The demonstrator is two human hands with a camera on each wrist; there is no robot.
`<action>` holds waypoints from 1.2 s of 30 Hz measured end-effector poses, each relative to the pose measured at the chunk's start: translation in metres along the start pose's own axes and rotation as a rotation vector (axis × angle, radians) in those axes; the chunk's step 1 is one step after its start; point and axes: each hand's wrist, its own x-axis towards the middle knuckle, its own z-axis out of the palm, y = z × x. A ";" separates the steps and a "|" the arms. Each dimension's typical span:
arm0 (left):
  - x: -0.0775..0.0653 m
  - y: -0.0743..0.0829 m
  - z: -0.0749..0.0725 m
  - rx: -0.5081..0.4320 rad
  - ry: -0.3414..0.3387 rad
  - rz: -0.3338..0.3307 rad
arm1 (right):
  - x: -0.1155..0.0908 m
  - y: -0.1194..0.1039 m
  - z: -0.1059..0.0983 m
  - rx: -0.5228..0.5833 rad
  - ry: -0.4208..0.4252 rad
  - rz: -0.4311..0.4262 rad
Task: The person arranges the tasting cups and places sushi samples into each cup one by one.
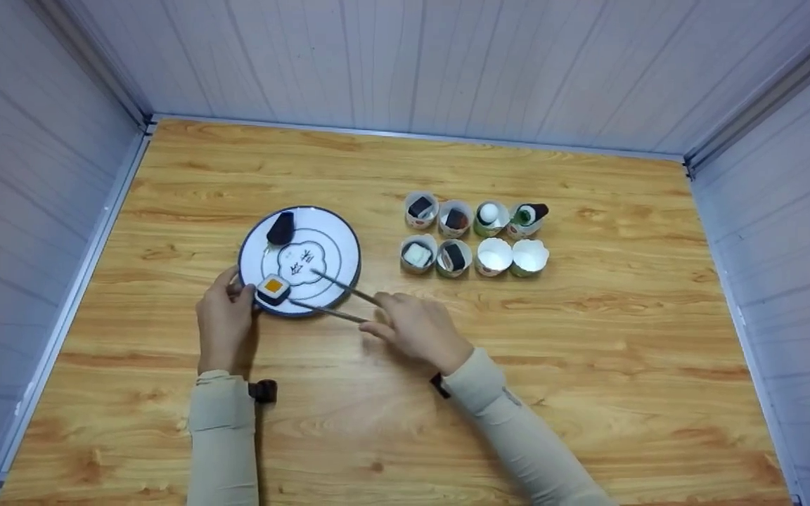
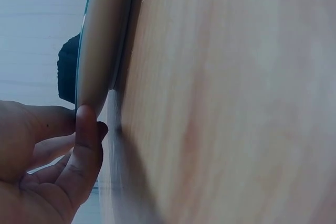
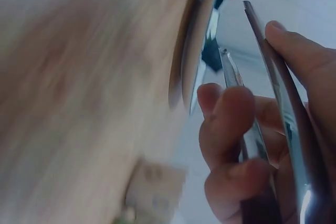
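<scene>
A white plate with a blue rim stands on the table at the left. My left hand pinches its near-left rim between thumb and fingers; the left wrist view shows the rim held from the side. Beside that thumb sits a sushi roll piece with an orange centre and dark wrap. Farther back on the plate lies a dark, pear-shaped piece. My right hand holds metal tongs, their arms spread apart with nothing between the tips. Those tips reach over the plate, one close to the roll piece.
Right of the plate stand two rows of paper cups. Several hold small pieces, among them a white ball and a dark-ended green item; two front-right cups look bare inside. Pale panel walls enclose the wooden table.
</scene>
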 end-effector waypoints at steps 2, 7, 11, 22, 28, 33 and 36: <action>0.000 0.001 0.000 -0.001 -0.002 -0.005 | 0.008 -0.007 0.005 -0.006 -0.006 -0.008; 0.001 0.001 0.000 0.002 -0.009 -0.015 | 0.022 -0.018 0.016 -0.006 -0.011 -0.007; 0.001 0.002 0.000 -0.016 -0.019 -0.034 | 0.030 -0.024 0.021 -0.013 -0.024 0.000; 0.001 0.001 0.000 -0.028 0.001 -0.025 | 0.039 -0.034 0.023 -0.021 -0.040 0.016; 0.001 0.000 0.000 -0.031 0.001 -0.020 | 0.040 -0.034 0.024 -0.014 -0.037 -0.001; 0.000 -0.001 0.000 -0.018 0.011 -0.012 | 0.038 -0.031 0.023 -0.011 -0.015 -0.022; 0.000 -0.001 0.001 -0.015 0.011 -0.013 | 0.035 -0.027 0.019 -0.001 -0.003 -0.016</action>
